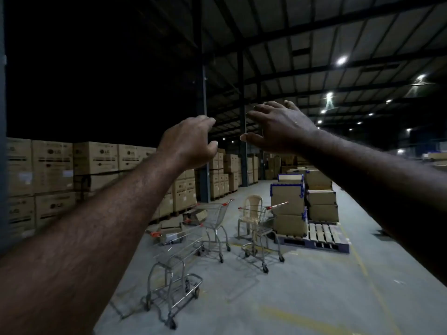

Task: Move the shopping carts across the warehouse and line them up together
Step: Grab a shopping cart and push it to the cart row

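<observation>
Holding left hand [191, 139] and right hand [278, 126] up, empty, fingers loosely curled, probably readying for a grab; shopping carts [216, 215] stand scattered below and beyond my hands, untouched, not lined up.

Got my left forearm [108, 213] and right forearm [375, 170] bare and stretched out in front of me, angled upward. The left hand [191, 139] is palm down with its fingers loosely curled, holding nothing. The right hand [280, 128] is palm down too, fingers spread and relaxed, thumb pointing toward the left one. The hands are near each other, not touching.
</observation>
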Demonstrator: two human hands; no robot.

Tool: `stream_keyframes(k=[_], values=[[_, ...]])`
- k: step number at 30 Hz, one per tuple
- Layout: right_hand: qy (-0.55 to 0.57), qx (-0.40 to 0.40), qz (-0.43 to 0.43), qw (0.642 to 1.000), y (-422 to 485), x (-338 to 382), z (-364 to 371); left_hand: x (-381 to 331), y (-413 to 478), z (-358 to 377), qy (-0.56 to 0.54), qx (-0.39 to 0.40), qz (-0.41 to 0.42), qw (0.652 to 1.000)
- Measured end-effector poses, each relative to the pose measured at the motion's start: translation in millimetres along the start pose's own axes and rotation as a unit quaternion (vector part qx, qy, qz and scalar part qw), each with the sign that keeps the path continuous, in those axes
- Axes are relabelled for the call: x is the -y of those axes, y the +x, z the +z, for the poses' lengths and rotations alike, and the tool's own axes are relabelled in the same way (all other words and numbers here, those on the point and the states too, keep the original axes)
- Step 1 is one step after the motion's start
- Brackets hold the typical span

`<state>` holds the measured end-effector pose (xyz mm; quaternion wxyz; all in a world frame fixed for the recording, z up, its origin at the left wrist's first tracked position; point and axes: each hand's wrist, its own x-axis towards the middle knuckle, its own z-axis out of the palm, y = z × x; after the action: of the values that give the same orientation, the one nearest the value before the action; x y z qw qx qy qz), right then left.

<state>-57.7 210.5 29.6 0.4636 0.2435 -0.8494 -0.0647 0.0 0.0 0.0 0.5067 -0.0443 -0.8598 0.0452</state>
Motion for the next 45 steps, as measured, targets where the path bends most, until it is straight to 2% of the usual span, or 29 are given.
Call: stream_keyframes(k=[8,11,17,22,29,34,45], values=[[-0.012,0.005,-0.021,1.0,8.9,-67.0,82.9,-50.0,41.2,94.8,-0.007,0.013,0.01,1.0],[0.024,0.015,-0.02,0.999,13.2,-100.4,125.6,-77.7,60.7,140.2,0.013,0.031,0.008,0.999],[0.018,0.089,-0.039,0.995,20.1,-169.5,229.9,-134.4,104.0,248.5,0.051,0.11,0.016,0.992],[0.063,0.152,-0.037,0.986,23.5,-225.2,312.8,-171.6,136.5,335.8,0.033,0.168,0.03,0.985],[0.065,0.206,-0.036,0.976,29.6,-280.4,418.1,-204.6,175.4,453.8,0.009,0.212,0.048,0.976],[0.077,0.26,-0.013,0.963,39.0,-305.7,517.8,-214.6,195.9,558.4,-0.014,0.253,0.064,0.965],[0.045,0.325,-0.004,0.945,95.7,-377.7,744.2,-198.5,263.5,833.3,-0.058,0.338,0.061,0.937]])
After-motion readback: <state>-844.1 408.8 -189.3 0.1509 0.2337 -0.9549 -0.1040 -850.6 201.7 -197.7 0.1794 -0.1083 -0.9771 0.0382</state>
